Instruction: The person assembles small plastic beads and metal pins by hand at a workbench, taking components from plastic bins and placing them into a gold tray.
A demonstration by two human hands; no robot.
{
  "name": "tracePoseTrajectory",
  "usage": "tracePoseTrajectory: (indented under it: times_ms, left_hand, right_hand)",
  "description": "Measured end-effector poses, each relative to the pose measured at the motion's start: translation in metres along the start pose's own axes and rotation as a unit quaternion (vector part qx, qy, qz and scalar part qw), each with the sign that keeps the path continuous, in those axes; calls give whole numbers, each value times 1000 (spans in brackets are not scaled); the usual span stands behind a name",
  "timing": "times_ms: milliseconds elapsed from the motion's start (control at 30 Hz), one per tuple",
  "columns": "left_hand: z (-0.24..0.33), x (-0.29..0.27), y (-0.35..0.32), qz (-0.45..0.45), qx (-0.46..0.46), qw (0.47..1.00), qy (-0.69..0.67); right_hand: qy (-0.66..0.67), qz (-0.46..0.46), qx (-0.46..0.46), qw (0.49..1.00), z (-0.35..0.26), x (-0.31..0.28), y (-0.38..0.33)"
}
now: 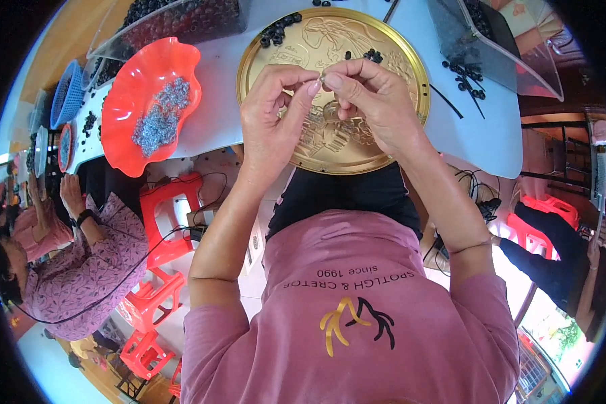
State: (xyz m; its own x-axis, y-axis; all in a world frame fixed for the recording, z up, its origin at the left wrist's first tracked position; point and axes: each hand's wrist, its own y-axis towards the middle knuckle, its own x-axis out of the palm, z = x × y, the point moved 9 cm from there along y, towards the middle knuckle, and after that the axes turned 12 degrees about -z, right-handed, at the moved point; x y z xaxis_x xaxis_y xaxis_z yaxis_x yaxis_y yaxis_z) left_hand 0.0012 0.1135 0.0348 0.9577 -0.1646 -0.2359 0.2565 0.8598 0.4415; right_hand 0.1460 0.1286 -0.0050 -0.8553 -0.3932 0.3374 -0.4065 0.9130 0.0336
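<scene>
Both hands meet above a round gold tray (411, 64): the left hand (271, 114) and the right hand (374, 101) each pinch, between thumb and fingertips, a tiny pale piece (322, 79) too small to identify, held close together, probably so that fine work can be done over the tray and anything dropped lands in it. A few black beads (279, 30) lie near the tray's far rim. The tray rests on a pale blue table (481, 141), beside a red wavy-edged dish (124, 145) of small grey metal bits and clear bins of dark beads. Another person in a flowered top sits at the left, among red plastic stools (172, 225) on a light floor.
</scene>
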Motion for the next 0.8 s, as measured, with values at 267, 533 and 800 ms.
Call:
tracePoseTrajectory:
  times_ms: [267,533,800]
  left_hand:
    - [6,5,1,-47,26,997,63]
    - [2,3,-2,-6,19,998,65]
    - [-28,8,-7,-57,-238,963,-110]
  right_hand:
    - [90,-32,72,993,13,-1,-3]
    - [48,-22,33,998,4,2,-3]
    - [-214,13,-125,969,-20,3,-6]
